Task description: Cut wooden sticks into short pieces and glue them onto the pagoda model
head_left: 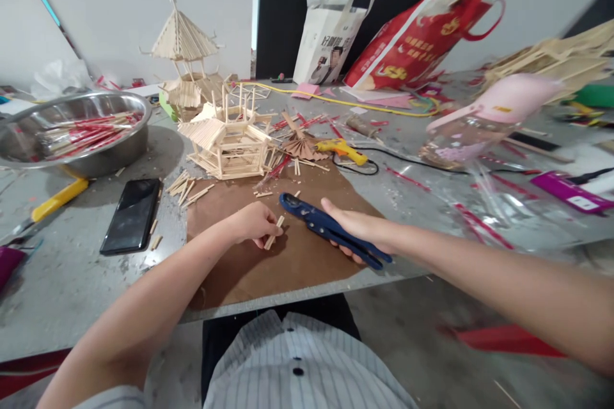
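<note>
Over a brown paper sheet (pixel 288 268), my left hand (pixel 256 223) pinches short wooden sticks (pixel 274 233) between thumb and fingers. My right hand (pixel 352 227) is closed around a blue cutting tool (pixel 330 230), whose head points up and left, a little right of the sticks. Behind the sheet stands a hexagonal stick frame (pixel 235 150), partly roofed with sticks. Short cut sticks (pixel 185 188) lie at its left front. A yellow glue gun (pixel 343 150) rests on the table behind the blue tool.
A metal basin (pixel 119 150) with red and pale sticks is at the left, near a black phone (pixel 130 216). A stick pagoda (pixel 180 38) stands behind. A pink-lidded bottle (pixel 474 121) is at right. Behind are a white bag (pixel 329 32) and a red bag (pixel 412 41).
</note>
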The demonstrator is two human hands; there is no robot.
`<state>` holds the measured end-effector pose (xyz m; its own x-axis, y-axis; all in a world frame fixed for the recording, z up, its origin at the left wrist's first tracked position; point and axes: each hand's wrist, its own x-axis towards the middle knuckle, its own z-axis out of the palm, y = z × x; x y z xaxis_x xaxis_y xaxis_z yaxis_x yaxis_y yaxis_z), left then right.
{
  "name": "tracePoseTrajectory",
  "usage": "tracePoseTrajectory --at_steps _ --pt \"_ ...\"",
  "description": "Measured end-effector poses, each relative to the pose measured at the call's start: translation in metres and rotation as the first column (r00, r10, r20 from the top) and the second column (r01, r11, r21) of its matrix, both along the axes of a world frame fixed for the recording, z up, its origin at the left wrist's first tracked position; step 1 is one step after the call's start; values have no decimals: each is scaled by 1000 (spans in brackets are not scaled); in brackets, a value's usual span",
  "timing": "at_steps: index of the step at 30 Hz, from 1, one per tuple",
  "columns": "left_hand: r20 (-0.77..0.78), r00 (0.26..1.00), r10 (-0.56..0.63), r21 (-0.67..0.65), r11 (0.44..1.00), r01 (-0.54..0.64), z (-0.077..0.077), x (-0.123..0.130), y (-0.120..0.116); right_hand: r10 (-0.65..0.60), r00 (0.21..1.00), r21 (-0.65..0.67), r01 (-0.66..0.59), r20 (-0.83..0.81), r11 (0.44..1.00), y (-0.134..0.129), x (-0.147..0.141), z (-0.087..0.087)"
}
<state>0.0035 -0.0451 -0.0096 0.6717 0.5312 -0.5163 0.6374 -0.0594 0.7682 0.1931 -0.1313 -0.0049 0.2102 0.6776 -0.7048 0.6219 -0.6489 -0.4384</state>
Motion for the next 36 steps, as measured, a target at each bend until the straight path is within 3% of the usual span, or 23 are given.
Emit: tracePoseTrajectory --at_steps 4,6,9,12,14,20,24,27,29,32,34,36 --pt "10 999 -40 86 996 39 4 -7 7 -102 988 68 111 -117 992 14 17 7" --pt "2 998 -57 138 989 56 7 -10 9 -118 990 150 128 -74 980 27 25 8" --pt "-20 997 -73 198 977 75 12 -14 11 -32 980 290 -27 196 957 50 36 6" --pt "-38 996 -86 254 963 92 15 -18 15 30 850 364 -256 525 896 68 39 4" --pt "-41 994 -97 314 944 105 15 -21 18 4 759 384 -334 652 861 76 36 1" --pt "-57 998 -1 575 817 34 7 -28 29 -104 655 451 -388 748 804 92 25 -21" --pt "-67 998 -14 603 796 52 3 -27 32 -138 612 478 -437 779 762 94 23 -33" --pt "-77 995 -65 600 794 98 2 -25 30 -109 577 500 -581 810 643 89 13 -28" --pt "-88 993 -83 591 798 119 1 -23 29 27 591 502 -707 806 498 84 0 -20" --pt "-81 991 -108 563 816 135 -1 -22 26 264 583 488 -801 768 347 83 -23 -14" --pt "-52 990 -129 541 830 136 -1 -22 25 358 529 451 -847 770 280 88 -37 -16" --pt "-28 990 -136 512 849 131 -1 -23 24 400 485 416 -874 778 250 94 -47 -20"
